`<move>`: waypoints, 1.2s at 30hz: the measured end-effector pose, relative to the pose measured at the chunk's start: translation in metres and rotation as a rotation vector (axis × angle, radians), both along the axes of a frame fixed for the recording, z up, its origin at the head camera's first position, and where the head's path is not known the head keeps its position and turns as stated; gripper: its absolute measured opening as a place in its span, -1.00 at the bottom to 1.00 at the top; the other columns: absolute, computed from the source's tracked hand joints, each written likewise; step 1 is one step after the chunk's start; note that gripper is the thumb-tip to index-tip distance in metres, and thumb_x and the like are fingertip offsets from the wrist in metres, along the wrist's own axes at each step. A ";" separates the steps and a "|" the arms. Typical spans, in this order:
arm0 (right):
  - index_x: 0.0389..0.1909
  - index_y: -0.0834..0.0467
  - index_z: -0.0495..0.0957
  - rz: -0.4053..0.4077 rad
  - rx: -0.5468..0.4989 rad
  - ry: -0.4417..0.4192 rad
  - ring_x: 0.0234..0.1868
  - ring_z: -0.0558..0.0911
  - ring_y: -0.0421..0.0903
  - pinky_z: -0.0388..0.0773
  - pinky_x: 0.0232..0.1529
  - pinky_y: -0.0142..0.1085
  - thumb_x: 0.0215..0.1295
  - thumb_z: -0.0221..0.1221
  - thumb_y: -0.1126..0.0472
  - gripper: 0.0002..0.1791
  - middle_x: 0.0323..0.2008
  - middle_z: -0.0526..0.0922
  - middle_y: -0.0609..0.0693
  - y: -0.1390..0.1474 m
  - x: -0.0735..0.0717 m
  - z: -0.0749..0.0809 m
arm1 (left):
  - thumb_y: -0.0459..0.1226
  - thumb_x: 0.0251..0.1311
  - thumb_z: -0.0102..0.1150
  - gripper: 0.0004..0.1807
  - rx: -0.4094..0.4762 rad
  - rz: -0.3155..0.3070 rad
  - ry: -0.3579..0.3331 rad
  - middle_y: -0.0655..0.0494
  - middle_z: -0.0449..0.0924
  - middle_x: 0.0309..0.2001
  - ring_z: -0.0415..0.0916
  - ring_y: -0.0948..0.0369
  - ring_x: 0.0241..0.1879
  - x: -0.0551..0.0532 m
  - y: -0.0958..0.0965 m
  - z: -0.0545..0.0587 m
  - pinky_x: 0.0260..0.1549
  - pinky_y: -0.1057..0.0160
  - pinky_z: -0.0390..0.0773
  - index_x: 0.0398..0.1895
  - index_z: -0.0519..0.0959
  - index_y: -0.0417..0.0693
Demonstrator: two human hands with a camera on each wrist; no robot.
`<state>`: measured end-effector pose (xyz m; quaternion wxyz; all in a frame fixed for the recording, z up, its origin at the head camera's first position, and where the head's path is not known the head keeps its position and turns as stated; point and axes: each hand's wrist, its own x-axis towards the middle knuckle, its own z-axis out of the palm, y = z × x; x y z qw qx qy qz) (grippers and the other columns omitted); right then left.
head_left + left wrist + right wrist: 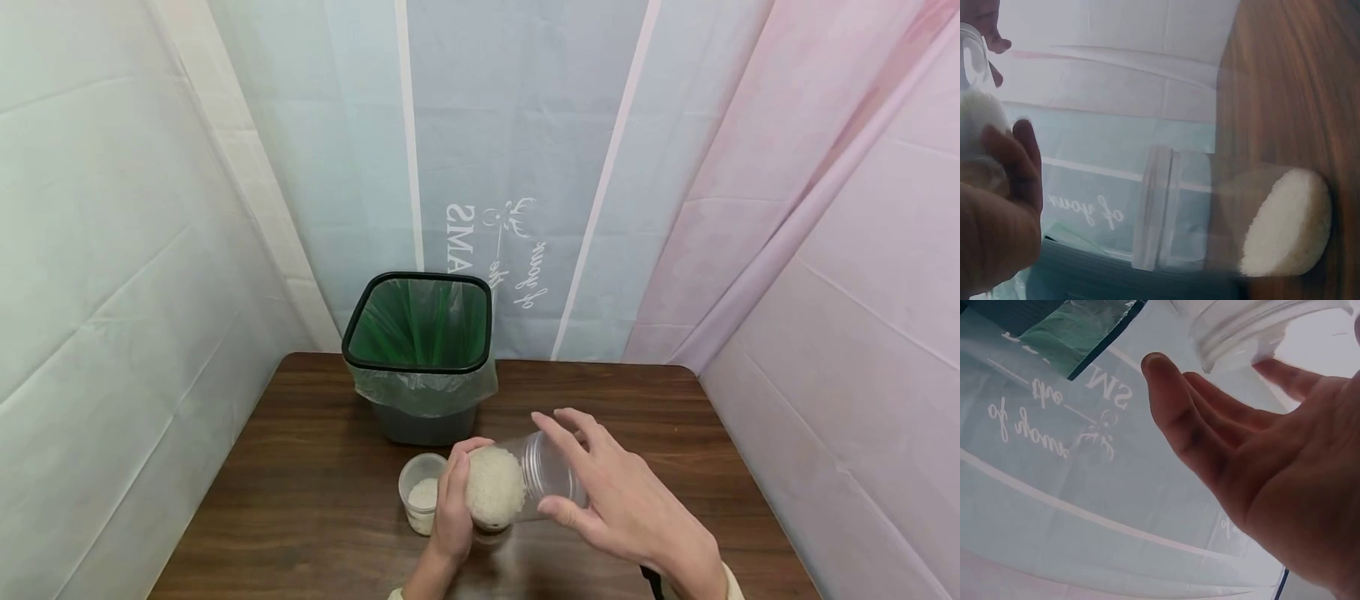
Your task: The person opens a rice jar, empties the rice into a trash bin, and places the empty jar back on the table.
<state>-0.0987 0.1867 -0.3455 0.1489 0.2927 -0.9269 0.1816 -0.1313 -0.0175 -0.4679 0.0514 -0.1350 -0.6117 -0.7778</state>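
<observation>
My left hand point(454, 504) grips a clear plastic jar point(534, 467) around its lower part. White rice point(495, 487) is heaped at the jar's bottom end, and the jar leans over with its ridged mouth to the right. Around that mouth end my right hand point(611, 479) spreads, thumb below and fingers above; whether it touches the jar I cannot tell. In the right wrist view its fingers are mostly extended beside the clear rim point(1260, 331). A second clear jar point(1188, 212), also holding rice, stands upright on the table left of my left hand.
A bin point(423, 425) with a black rim and a clear liner stands at the table's back left, behind the jars. The dark wood table point(285, 500) is enclosed by hanging cloth point(525, 125) at the back and sides.
</observation>
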 end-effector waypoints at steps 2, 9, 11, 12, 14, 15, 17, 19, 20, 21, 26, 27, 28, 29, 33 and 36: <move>0.51 -0.16 0.10 -0.011 0.002 -0.007 -0.56 0.28 -0.54 0.33 -0.55 -0.49 0.24 0.25 -0.20 -0.13 0.24 0.37 -0.02 0.000 -0.001 0.000 | -0.27 0.54 -0.51 -0.53 -0.046 0.081 0.093 -0.24 0.50 0.04 0.46 0.28 0.05 0.002 0.001 0.000 0.09 0.34 0.44 0.09 0.47 -0.28; 0.51 -0.20 0.07 -0.042 0.000 0.005 -0.62 0.22 -0.53 0.26 -0.60 -0.50 0.25 0.24 -0.18 -0.14 0.12 0.44 -0.07 -0.002 0.001 -0.001 | -0.38 0.46 -0.49 -0.55 -0.127 0.196 0.270 -0.15 0.51 0.02 0.47 0.25 0.03 0.004 0.003 0.000 0.04 0.33 0.46 0.11 0.47 -0.13; 0.51 -0.21 0.09 -0.058 0.000 0.007 -0.62 0.20 -0.52 0.26 -0.60 -0.50 0.24 0.26 -0.16 -0.14 0.10 0.45 -0.09 -0.002 0.002 -0.002 | -0.39 0.45 -0.49 -0.55 -0.134 0.199 0.283 -0.14 0.52 0.02 0.48 0.24 0.03 0.005 0.004 0.000 0.04 0.32 0.46 0.11 0.47 -0.12; 0.50 -0.21 0.10 -0.065 -0.001 0.007 -0.63 0.20 -0.52 0.27 -0.60 -0.50 0.24 0.26 -0.16 -0.15 0.09 0.45 -0.10 -0.003 0.003 -0.002 | -0.39 0.45 -0.49 -0.55 -0.134 0.198 0.281 -0.14 0.52 0.01 0.48 0.25 0.02 0.005 0.004 0.000 0.04 0.33 0.46 0.12 0.47 -0.11; 0.49 -0.21 0.13 -0.072 -0.001 0.011 -0.62 0.21 -0.51 0.28 -0.60 -0.49 0.24 0.27 -0.15 -0.17 0.09 0.45 -0.12 -0.003 0.003 -0.002 | -0.38 0.46 -0.49 -0.55 -0.129 0.190 0.275 -0.17 0.51 0.02 0.47 0.26 0.03 0.005 0.004 -0.001 0.05 0.34 0.45 0.11 0.47 -0.11; 0.48 -0.21 0.15 -0.074 -0.002 0.013 -0.62 0.21 -0.51 0.29 -0.60 -0.49 0.25 0.26 -0.16 -0.18 0.09 0.45 -0.12 -0.003 0.003 -0.002 | -0.38 0.47 -0.50 -0.55 -0.125 0.185 0.269 -0.18 0.51 0.02 0.47 0.26 0.04 0.005 0.004 -0.001 0.05 0.34 0.45 0.11 0.47 -0.12; 0.47 -0.20 0.18 -0.073 -0.001 0.022 -0.61 0.22 -0.51 0.31 -0.59 -0.48 0.25 0.25 -0.17 -0.20 0.08 0.45 -0.13 -0.003 0.003 -0.002 | -0.38 0.47 -0.51 -0.55 -0.115 0.172 0.266 -0.22 0.50 0.02 0.46 0.26 0.05 0.004 0.004 -0.002 0.06 0.35 0.44 0.10 0.47 -0.15; 0.47 -0.18 0.20 -0.064 -0.005 0.034 -0.60 0.22 -0.52 0.31 -0.58 -0.49 0.25 0.26 -0.18 -0.21 0.09 0.44 -0.13 -0.002 0.003 -0.002 | -0.38 0.48 -0.53 -0.54 -0.101 0.154 0.254 -0.24 0.50 0.02 0.46 0.26 0.05 0.003 0.004 -0.002 0.07 0.35 0.44 0.10 0.46 -0.22; 0.46 -0.17 0.21 -0.060 -0.006 0.040 -0.59 0.22 -0.53 0.32 -0.57 -0.49 0.25 0.26 -0.18 -0.21 0.09 0.44 -0.14 -0.002 0.003 -0.001 | -0.37 0.49 -0.53 -0.54 -0.095 0.143 0.237 -0.22 0.50 0.02 0.46 0.26 0.06 0.003 0.004 -0.002 0.08 0.35 0.44 0.09 0.47 -0.24; 0.46 -0.17 0.21 -0.055 -0.007 0.047 -0.59 0.23 -0.53 0.32 -0.56 -0.50 0.25 0.26 -0.18 -0.21 0.10 0.44 -0.15 -0.002 0.003 -0.001 | -0.35 0.50 -0.53 -0.54 -0.087 0.128 0.214 -0.21 0.51 0.02 0.46 0.26 0.06 0.002 0.004 -0.002 0.08 0.35 0.44 0.09 0.47 -0.25; 0.45 -0.20 0.22 -0.021 -0.019 0.071 -0.56 0.28 -0.55 0.37 -0.51 -0.50 0.23 0.27 -0.18 -0.22 0.15 0.41 -0.19 -0.001 0.003 0.001 | -0.17 0.56 -0.53 -0.49 -0.033 0.020 0.022 -0.13 0.53 0.03 0.48 0.27 0.03 0.002 0.002 0.002 0.08 0.34 0.45 0.09 0.47 -0.24; 0.45 -0.20 0.22 -0.013 -0.019 0.076 -0.54 0.30 -0.55 0.38 -0.49 -0.50 0.23 0.27 -0.18 -0.22 0.16 0.41 -0.19 -0.001 0.003 0.001 | -0.13 0.57 -0.53 -0.47 -0.018 -0.011 -0.021 -0.11 0.54 0.03 0.49 0.27 0.02 0.001 0.002 0.003 0.07 0.34 0.47 0.10 0.46 -0.26; 0.44 -0.20 0.23 -0.003 -0.020 0.079 -0.54 0.31 -0.55 0.39 -0.47 -0.50 0.22 0.28 -0.18 -0.22 0.18 0.41 -0.19 -0.001 0.003 0.001 | -0.09 0.57 -0.53 -0.45 -0.004 -0.041 -0.061 -0.08 0.54 0.02 0.50 0.27 0.01 0.001 0.002 0.004 0.06 0.33 0.48 0.11 0.44 -0.29; 0.44 -0.20 0.22 0.007 -0.021 0.078 -0.53 0.32 -0.56 0.40 -0.46 -0.50 0.22 0.28 -0.17 -0.22 0.20 0.40 -0.17 -0.001 0.003 0.001 | -0.06 0.57 -0.53 -0.43 0.014 -0.069 -0.097 -0.05 0.54 0.01 0.51 0.27 -0.01 0.000 0.001 0.004 0.04 0.32 0.50 0.12 0.42 -0.31; 0.46 -0.20 0.19 0.034 -0.016 0.051 -0.53 0.34 -0.57 0.43 -0.43 -0.50 0.20 0.29 -0.19 -0.18 0.28 0.36 -0.12 0.000 0.005 0.001 | -0.03 0.57 -0.53 -0.39 0.042 -0.105 -0.148 0.01 0.53 -0.01 0.52 0.29 -0.04 0.001 0.001 0.004 0.00 0.32 0.52 0.14 0.38 -0.36; 0.48 -0.20 0.14 0.023 0.000 0.031 -0.41 0.48 -0.50 0.49 -0.41 -0.43 0.16 0.30 -0.25 -0.10 0.33 0.33 -0.07 0.001 0.006 0.001 | -0.14 0.57 -0.53 -0.47 0.013 -0.034 -0.049 -0.08 0.53 0.01 0.50 0.29 0.00 0.003 0.002 0.003 0.03 0.34 0.49 0.10 0.43 -0.32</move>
